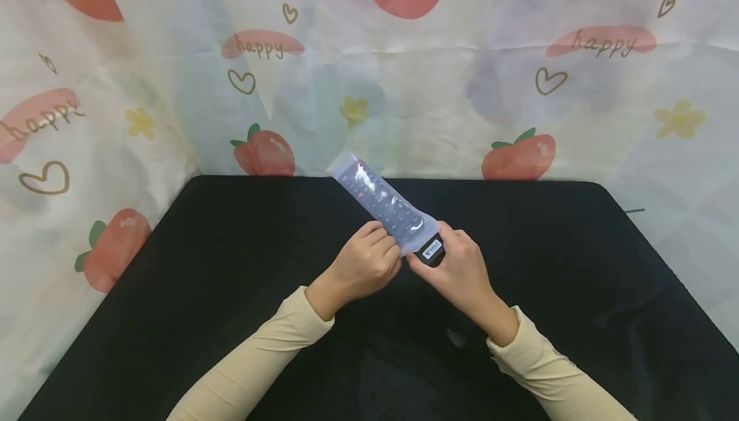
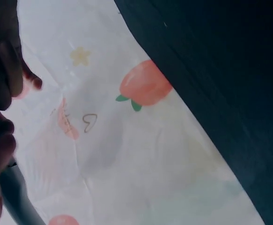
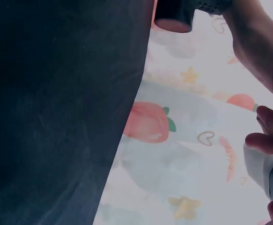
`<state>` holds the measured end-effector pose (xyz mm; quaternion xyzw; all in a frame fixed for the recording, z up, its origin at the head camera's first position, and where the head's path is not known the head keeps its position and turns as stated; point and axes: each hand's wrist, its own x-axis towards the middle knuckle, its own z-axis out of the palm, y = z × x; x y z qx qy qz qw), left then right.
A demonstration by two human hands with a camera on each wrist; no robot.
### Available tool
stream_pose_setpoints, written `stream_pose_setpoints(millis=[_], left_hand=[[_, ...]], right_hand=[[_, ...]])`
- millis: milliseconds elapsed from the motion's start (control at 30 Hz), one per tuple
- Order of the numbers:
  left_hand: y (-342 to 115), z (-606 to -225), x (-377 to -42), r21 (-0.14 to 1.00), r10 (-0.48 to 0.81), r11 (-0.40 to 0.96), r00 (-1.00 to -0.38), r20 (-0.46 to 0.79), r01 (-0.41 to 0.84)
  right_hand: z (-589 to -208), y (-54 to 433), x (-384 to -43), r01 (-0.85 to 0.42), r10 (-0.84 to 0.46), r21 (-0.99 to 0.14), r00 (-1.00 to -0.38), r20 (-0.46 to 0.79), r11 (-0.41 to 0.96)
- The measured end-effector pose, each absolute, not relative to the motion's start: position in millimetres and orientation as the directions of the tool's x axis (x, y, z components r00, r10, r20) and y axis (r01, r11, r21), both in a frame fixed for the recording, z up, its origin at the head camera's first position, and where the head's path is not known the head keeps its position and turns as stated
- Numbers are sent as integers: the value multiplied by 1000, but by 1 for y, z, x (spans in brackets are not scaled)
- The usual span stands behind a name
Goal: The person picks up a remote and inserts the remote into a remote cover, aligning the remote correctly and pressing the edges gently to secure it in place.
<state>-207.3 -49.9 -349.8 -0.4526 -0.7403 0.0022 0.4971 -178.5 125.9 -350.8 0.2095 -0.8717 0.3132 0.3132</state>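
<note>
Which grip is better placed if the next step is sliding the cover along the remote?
Probably the left grip: it is at the cover's edge, while the right grip holds the remote by its bare black end.

Rm L/R on tbl (image 1: 231,267), backdrop (image 1: 404,94) blocks rear

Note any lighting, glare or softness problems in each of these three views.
Head view: fairly clear, white glare on the translucent cover over the remote; left wrist view: dim, fingers at the left edge in deep shadow, printed cloth soft; right wrist view: hazy, the printed cloth washed out, black tabletop showing little detail.
</note>
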Motion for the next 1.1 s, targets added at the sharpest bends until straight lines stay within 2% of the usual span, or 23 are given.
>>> stream_pose_setpoints(millis=[200,300,400,500,600,667,767,900,1100], left_hand=[[-49,-351,-204,-459,683,651,-201,703,605],[-50,-351,-201,-426,677,672,-271,684,606],[-51,-348,-195,-344,643,694,-330,691,632],[-48,-342,-190,-277,588,732,-370,720,623],[-42,-337,-188,-258,545,774,-402,735,578],[-38,-335,-186,-259,533,791,-417,736,554],[-33,-335,-184,-270,539,790,-412,735,551],[-29,-338,-182,-239,515,796,-415,750,556],[-31,-342,-182,-125,414,831,-454,789,541]], right_hand=[[-348,134,-183,-544,-248,-424,-779,576,724],[-347,138,-183,-568,-315,-342,-759,570,749],[-348,143,-184,-635,-410,-178,-661,628,751],[-349,146,-188,-697,-513,19,-508,692,716],[-350,147,-190,-718,-577,170,-371,728,675],[-351,147,-191,-720,-593,222,-312,742,657],[-352,147,-193,-719,-600,257,-269,754,645],[-354,148,-195,-683,-599,293,-263,756,669],[-349,150,-194,-632,-643,324,-374,669,704]])
